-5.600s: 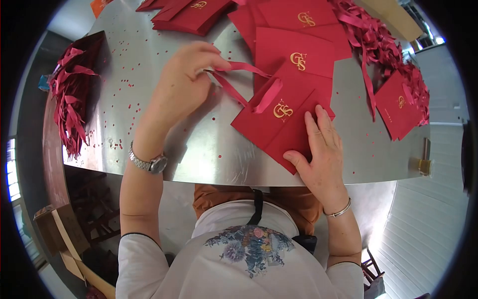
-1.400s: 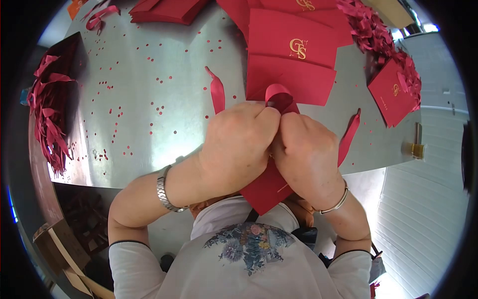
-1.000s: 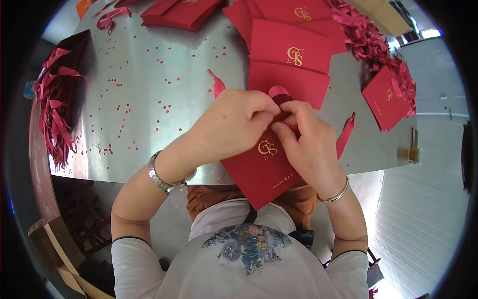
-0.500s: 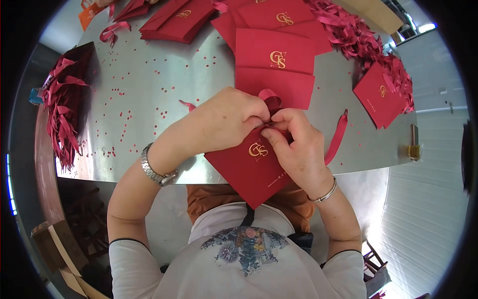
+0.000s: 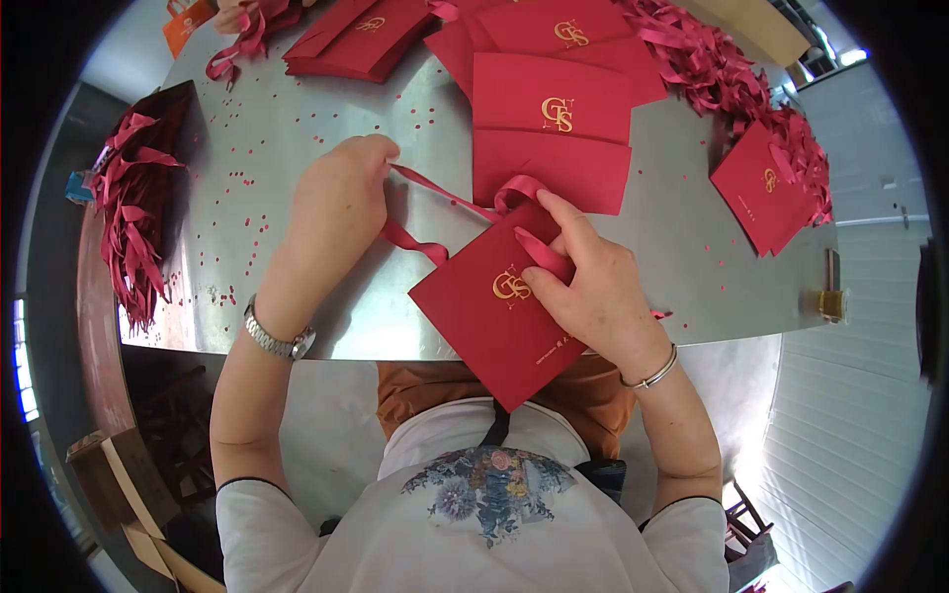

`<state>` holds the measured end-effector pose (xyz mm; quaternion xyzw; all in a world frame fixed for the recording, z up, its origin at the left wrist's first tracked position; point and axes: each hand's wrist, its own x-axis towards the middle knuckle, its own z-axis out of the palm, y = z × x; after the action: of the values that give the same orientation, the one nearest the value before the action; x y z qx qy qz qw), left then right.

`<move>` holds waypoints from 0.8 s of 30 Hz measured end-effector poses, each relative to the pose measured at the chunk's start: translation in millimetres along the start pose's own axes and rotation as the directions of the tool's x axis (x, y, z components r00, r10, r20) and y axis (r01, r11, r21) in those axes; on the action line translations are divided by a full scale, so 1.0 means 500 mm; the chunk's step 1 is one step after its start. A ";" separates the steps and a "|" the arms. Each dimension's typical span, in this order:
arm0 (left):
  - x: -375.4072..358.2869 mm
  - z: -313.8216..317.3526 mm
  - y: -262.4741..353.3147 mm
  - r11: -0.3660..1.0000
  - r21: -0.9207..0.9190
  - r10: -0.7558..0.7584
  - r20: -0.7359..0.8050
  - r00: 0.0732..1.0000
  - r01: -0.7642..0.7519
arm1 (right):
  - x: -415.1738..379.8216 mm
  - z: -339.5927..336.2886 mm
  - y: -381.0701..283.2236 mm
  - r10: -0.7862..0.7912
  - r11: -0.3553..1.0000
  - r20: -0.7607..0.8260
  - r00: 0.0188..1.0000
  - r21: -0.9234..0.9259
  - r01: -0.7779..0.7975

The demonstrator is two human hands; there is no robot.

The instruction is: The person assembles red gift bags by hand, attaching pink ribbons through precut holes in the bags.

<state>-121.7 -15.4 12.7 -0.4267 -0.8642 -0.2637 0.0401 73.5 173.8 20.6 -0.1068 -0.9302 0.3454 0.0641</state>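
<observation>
A red card (image 5: 494,306) with a gold emblem lies tilted over the table's near edge. My left hand (image 5: 346,188), closed, holds a red ribbon (image 5: 425,184) out to the left of the card, and the ribbon runs taut to the card's top corner. At that corner my right hand (image 5: 583,272) pinches the card, with a ribbon loop beside its thumb and index finger. Just beyond the corner, a stack of red folders (image 5: 549,173) lies on the table.
The metal table (image 5: 297,237) is scattered with red dots. Ribboned bundles (image 5: 133,217) lie at the left, and a heap of ribbons (image 5: 707,64) at the upper right with red cards (image 5: 766,193). Part of another person's hand (image 5: 235,16) shows at the upper left.
My left hand has moved left and up, away from the card's corner, drawing the ribbon out. My right hand stays at the corner, slightly lower. The other person's hand has shifted.
</observation>
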 end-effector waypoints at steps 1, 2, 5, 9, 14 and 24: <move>-0.009 -0.009 0.016 1.000 0.001 -0.004 0.000 1.000 0.004 | 0.000 0.001 -0.001 -0.002 1.000 0.003 1.000 0.001 0.002; -0.016 -0.024 0.041 0.999 -0.002 0.040 -0.135 0.990 -0.040 | 0.000 0.001 -0.001 -0.003 1.000 0.001 1.000 0.003 0.003; -0.079 -0.037 0.087 0.983 0.072 0.179 -0.205 0.962 -0.167 | -0.002 -0.003 -0.004 0.009 1.000 0.004 1.000 0.009 -0.009; -0.131 -0.022 0.131 0.991 -0.099 -0.070 0.186 0.980 0.090 | -0.011 -0.009 -0.002 -0.039 0.999 -0.011 0.999 0.038 0.039; -0.133 0.007 0.132 0.982 -0.127 -0.119 0.138 0.983 0.137 | -0.061 -0.076 0.016 -0.043 0.998 0.045 0.998 0.044 0.041; -0.145 0.020 0.141 0.975 -0.170 -0.136 0.041 0.990 0.141 | -0.223 -0.171 0.120 -0.027 0.464 0.133 0.991 0.880 -0.105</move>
<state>-20.9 -27.2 12.5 -0.3710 -0.8663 -0.3334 -0.0278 207.1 244.8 40.5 -0.0571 -0.6165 0.7841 0.0425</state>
